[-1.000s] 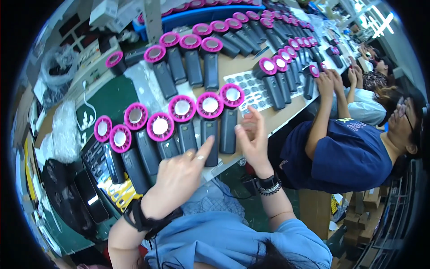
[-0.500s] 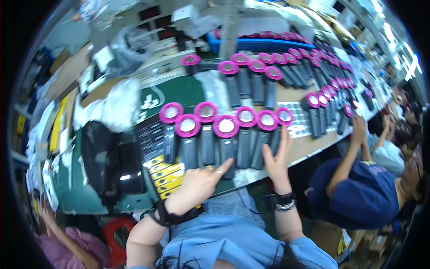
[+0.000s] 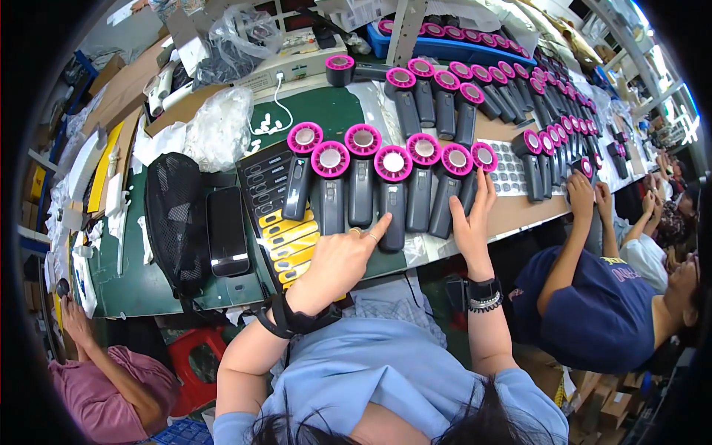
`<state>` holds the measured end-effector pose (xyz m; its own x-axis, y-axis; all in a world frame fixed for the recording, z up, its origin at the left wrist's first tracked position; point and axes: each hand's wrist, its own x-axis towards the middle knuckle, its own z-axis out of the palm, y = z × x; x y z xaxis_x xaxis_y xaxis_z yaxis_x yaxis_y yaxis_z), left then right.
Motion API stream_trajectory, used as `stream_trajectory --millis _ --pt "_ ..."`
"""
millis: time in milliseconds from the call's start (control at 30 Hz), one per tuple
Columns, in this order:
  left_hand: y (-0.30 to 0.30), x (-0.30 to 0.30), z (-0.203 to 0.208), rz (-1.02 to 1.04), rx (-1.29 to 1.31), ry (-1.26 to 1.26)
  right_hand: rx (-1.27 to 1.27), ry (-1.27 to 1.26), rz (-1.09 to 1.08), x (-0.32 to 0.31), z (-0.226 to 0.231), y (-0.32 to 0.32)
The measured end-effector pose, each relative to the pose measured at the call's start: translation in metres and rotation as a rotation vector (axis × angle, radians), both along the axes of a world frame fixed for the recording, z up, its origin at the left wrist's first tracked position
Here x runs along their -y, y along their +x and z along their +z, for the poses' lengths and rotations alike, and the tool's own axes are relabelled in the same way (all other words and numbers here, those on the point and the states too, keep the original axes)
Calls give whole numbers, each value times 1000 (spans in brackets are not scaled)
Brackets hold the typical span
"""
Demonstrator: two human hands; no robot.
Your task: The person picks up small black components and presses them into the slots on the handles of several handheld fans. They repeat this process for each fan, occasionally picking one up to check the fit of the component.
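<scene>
Several grey handheld devices with round pink-ringed heads stand in a close, staggered row before me. My left hand points with its index finger stretched out, and the tip touches the lower handle of a middle device. Its other fingers are curled and hold nothing I can see. At the row's right end, my right hand is upright with thumb and fingers apart. Its thumb is against the handle of one device, while its fingers reach over the handle of the rightmost device, partly hiding it.
A black mesh pouch and a dark phone lie left, beside yellow-and-black strips. More pink-headed devices fill the back and right, near a blue tray. A co-worker in navy sits close right, another in pink left.
The whole view has shifted, so the table, the devices and both hands appear higher. Relative to the devices, my hands stay in nearly the same places.
</scene>
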<state>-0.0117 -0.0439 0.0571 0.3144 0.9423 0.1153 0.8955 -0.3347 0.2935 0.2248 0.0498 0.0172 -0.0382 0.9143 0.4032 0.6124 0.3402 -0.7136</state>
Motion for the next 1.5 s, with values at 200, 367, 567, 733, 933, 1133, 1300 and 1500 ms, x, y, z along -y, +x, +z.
stream_trajectory --millis 200,367,567,733,933,1133,1300,1500 --pt "-20 13 3 39 855 -352 14 159 -62 9 5 -4" --pt "-59 11 -18 -163 2428 -1073 -619 -105 246 32 50 -30" --pt "-63 10 -12 -8 2846 -894 -504 61 471 40 73 -56" --pt "-68 14 18 472 2805 -670 -420 -121 591 55 69 -73" --pt "-62 8 16 104 2742 -689 -115 80 763 67 87 -132" --pt "-43 1 17 79 2499 -698 65 232 791 56 80 -144" --pt "-35 -6 8 195 2538 -795 -2 132 772 48 71 -131" --pt "-11 -20 9 254 2502 -846 -111 106 748 36 71 -106"
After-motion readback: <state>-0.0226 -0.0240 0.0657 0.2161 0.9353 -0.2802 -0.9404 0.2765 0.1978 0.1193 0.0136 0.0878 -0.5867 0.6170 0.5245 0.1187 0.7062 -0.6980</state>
